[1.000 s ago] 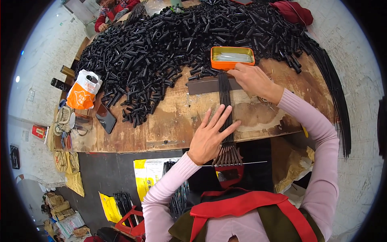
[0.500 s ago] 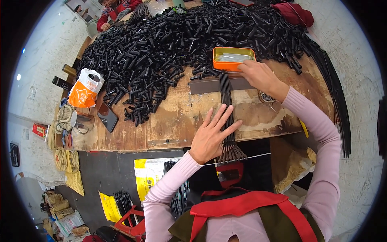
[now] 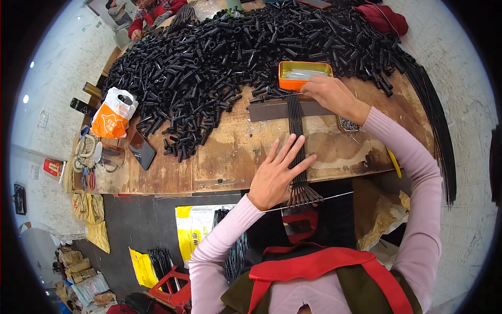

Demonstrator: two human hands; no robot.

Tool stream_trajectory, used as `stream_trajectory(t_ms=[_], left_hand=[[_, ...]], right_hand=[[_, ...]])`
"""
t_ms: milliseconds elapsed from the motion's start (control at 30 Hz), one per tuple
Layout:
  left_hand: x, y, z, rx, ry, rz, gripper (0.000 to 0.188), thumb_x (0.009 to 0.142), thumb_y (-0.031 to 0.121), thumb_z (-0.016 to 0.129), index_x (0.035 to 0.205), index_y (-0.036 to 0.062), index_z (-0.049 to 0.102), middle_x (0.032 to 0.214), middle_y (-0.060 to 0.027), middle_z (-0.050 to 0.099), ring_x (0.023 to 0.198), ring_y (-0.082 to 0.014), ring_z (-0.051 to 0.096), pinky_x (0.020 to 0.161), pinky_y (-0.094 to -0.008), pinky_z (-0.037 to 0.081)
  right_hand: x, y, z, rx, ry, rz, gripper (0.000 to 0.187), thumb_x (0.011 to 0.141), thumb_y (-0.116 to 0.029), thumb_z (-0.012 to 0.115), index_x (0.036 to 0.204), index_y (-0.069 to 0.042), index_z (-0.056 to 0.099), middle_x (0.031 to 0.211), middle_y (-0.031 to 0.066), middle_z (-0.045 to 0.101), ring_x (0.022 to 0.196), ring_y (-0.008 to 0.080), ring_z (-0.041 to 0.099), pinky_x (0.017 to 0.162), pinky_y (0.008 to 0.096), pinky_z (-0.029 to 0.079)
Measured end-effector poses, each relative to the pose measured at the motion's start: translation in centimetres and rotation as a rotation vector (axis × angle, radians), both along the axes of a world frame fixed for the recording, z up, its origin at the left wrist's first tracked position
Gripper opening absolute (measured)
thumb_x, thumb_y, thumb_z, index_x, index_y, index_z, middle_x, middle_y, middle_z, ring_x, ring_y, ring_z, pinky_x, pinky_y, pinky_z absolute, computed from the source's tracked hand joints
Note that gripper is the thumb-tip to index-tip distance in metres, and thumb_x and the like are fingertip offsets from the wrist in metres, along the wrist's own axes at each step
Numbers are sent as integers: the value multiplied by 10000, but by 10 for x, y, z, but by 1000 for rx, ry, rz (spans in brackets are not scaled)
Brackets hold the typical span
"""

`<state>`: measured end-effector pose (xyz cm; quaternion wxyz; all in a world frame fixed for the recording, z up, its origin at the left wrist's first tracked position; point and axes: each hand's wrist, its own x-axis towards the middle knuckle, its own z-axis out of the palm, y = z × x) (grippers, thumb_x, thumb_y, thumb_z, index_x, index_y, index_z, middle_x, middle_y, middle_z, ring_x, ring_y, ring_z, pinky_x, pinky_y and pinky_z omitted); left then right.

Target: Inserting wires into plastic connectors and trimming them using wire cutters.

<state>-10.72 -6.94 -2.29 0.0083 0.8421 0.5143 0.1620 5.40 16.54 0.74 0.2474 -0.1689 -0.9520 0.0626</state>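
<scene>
A flat row of slim black rods (image 3: 296,123) lies across the table's front edge. My left hand (image 3: 280,170) rests on them with its fingers spread, pressing nothing into the palm. At the rods' far end my right hand (image 3: 334,97) is closed in a pinch on a thin metal wire (image 3: 286,96), which lies crosswise over the rod tips. The near ends fan out past the edge, and a long pale wire (image 3: 334,196) runs across them. Beside my right fingers stands an orange tin (image 3: 293,86) with many thin pale wires inside.
A large heap of black tubular parts (image 3: 178,68) covers the far table. A dark flat strip (image 3: 266,111) lies under the rods. A small tray of metal bits (image 3: 348,124), a phone (image 3: 141,150) and an orange-white bag (image 3: 112,115) lie around. Another person's hand (image 3: 137,34) is at the far left.
My right hand has shifted slightly left along the rods' far end, and its fingers have drawn together on the wire. The left hand stays flat on the rods.
</scene>
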Motion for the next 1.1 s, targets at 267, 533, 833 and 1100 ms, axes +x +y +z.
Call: stream_trajectory(t_ms=[267,533,833,1100], left_hand=[[2,-2,-3,17,-34,-23,786,672,73,656,1424,194,457,1569,-176,267,1456,-351,249,1183,-501,214],[5,-15,-1,2,-41,-21,742,704,-5,586,1414,185,485,1543,-170,330,1429,-351,313,1183,-467,243],[2,-14,-4,26,-92,-51,790,653,-38,598,1407,176,495,1532,-183,344,1414,-361,336,1172,-469,272],[3,-14,-2,21,-95,-55,798,648,-49,592,1407,175,494,1525,-179,358,1412,-361,342,1171,-471,277]], right_hand=[[-28,63,7,-27,-335,-338,150,790,-72,643,891,24,699,834,242,669,804,402,667,745,456,535],[-18,50,27,-148,-214,-274,127,787,-49,606,854,8,698,834,235,675,805,407,672,733,461,547],[13,-13,8,-24,-138,6,200,859,-64,596,1042,-53,678,867,151,611,805,360,632,716,445,511],[20,-17,10,-59,-131,-17,274,827,-44,591,1082,-44,692,849,139,628,813,345,642,753,443,520]])
